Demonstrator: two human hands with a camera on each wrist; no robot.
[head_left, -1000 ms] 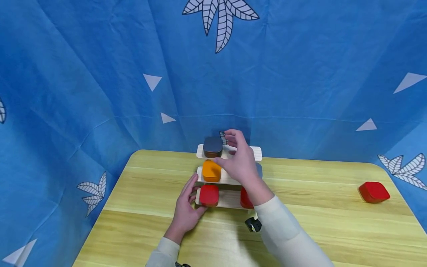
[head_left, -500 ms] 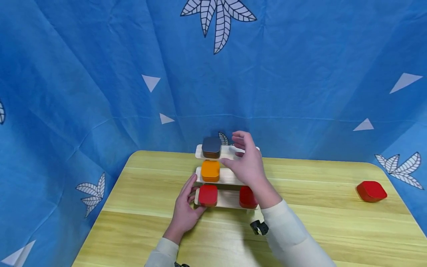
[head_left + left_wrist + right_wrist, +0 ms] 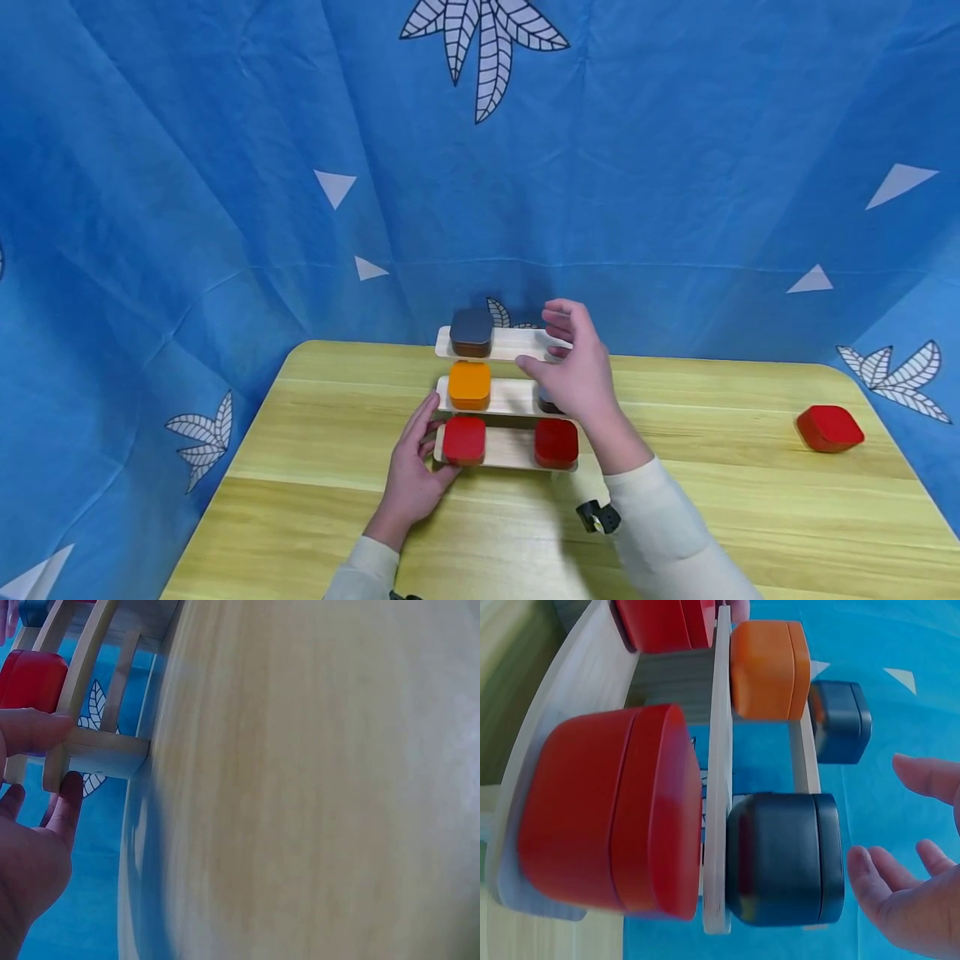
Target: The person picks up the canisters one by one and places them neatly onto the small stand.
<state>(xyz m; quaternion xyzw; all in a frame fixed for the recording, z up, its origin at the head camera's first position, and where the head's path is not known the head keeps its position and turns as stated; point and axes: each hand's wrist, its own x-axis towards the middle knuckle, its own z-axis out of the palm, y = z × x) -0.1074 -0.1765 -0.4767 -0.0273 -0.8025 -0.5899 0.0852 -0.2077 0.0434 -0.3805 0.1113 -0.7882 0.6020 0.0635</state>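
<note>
A three-tier wooden rack (image 3: 512,448) stands on the table, bearing small square lidded boxes. On its lowest tier sit two red boxes (image 3: 464,441), one at each end. The middle tier holds an orange box (image 3: 469,386) at left and a dark blue box (image 3: 784,859) at right, the latter partly hidden in the head view. Another dark blue box (image 3: 471,332) is on the top tier's left. My left hand (image 3: 416,471) grips the lowest tier's left end between thumb and fingers. Over the rack's right side, my right hand (image 3: 581,367) holds nothing, fingers loosely bent.
A lone red box (image 3: 829,428) lies on the wooden table (image 3: 712,483) far to the right. Behind the table's back edge hangs a blue cloth (image 3: 480,183) with leaf and triangle prints.
My right hand has moved right along the rack, away from the top-left dark blue box, uncovering the lower right red box. My left hand stays at the rack's left end.
</note>
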